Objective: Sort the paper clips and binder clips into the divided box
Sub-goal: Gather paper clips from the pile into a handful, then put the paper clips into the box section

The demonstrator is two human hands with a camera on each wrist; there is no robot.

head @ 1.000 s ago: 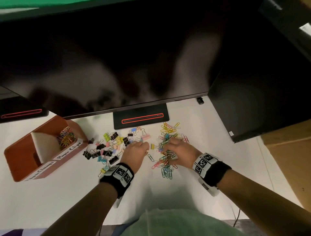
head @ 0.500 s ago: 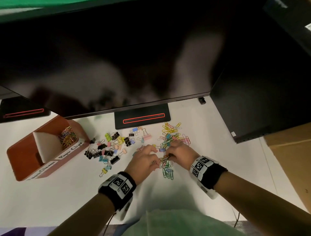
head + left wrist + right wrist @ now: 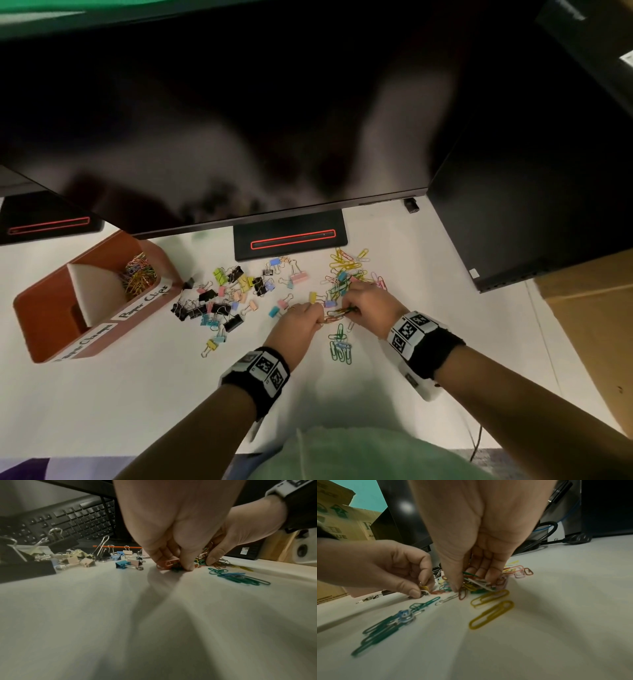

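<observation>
One divided box (image 3: 51, 329) with two compartments sits at nine o'clock on the tabletop (image 3: 137, 394). Two hands work there, left (image 3: 298, 325) and right (image 3: 371, 308). The loose binder clips (image 3: 219, 301) and paper clips (image 3: 346, 263) are too many and too tangled to count.

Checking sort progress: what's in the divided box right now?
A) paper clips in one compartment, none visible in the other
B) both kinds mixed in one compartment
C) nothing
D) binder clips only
A: the divided box holds a heap of coloured paper clips in its far compartment, by the "Paper Clips" label; no clips show in the near compartment.
</observation>
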